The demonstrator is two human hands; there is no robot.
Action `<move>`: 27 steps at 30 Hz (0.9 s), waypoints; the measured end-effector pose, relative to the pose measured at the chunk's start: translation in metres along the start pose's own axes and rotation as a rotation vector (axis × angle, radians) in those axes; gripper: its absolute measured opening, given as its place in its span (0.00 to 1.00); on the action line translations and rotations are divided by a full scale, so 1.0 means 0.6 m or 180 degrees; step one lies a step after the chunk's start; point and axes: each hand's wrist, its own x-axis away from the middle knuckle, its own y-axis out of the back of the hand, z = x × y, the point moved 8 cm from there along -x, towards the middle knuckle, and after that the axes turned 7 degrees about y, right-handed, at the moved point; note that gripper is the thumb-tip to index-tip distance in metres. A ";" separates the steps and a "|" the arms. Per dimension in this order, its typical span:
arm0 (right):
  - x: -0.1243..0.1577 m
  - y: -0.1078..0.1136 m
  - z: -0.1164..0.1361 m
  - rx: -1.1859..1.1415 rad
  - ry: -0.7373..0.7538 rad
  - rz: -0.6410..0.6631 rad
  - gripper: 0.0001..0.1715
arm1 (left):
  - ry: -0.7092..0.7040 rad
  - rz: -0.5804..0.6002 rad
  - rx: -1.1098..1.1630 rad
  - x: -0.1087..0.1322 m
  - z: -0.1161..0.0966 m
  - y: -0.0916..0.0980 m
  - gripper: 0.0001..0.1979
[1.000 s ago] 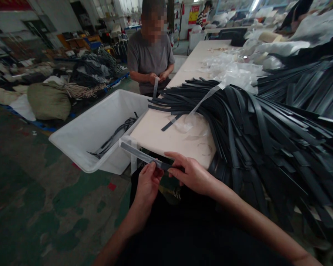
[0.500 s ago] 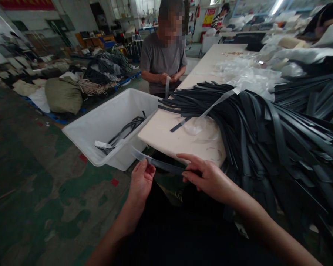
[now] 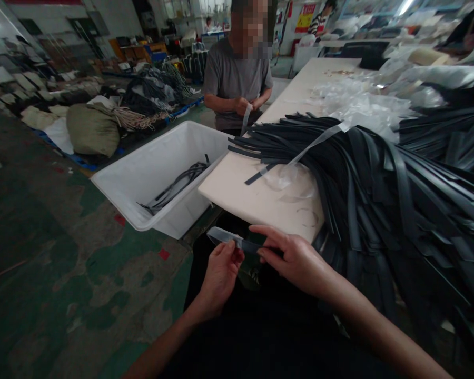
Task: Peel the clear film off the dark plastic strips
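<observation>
OK, left grip: thumb and fingertips pinched together on the black strap, no visible gap. Translucent film sticks out past that pinch toward 10 o'clock. Right grip: thumb and curled fingers closed on the strap's dark end, index finger spread clear of it, pointing at 9. So the strap spans both hands, above the lap, near the counter edge.

Clock centred on the strap: counter corner at 11. Big pile of black straps at 2, draped over the counter, with a clear plastic band lying across it. Heap of crumpled clear plastic beyond, between 1 and 2. White bin at 10, a few dark strips inside. Co-worker at 12, grey T-shirt, both hands on a translucent strip. Olive sack farther out at 10.
</observation>
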 end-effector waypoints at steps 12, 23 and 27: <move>0.072 0.051 0.048 -0.0378 0.1048 0.0401 0.21 | 0.0341 -0.0790 0.0587 -0.032 -0.046 0.046 0.09; 0.061 0.048 0.093 0.0901 0.2255 -0.0807 0.13 | 0.0874 -0.0608 0.0179 -0.016 -0.006 0.028 0.07; 0.027 0.015 0.079 0.0892 0.2186 -0.0683 0.13 | 0.1028 0.0048 -0.0095 -0.003 0.022 0.006 0.06</move>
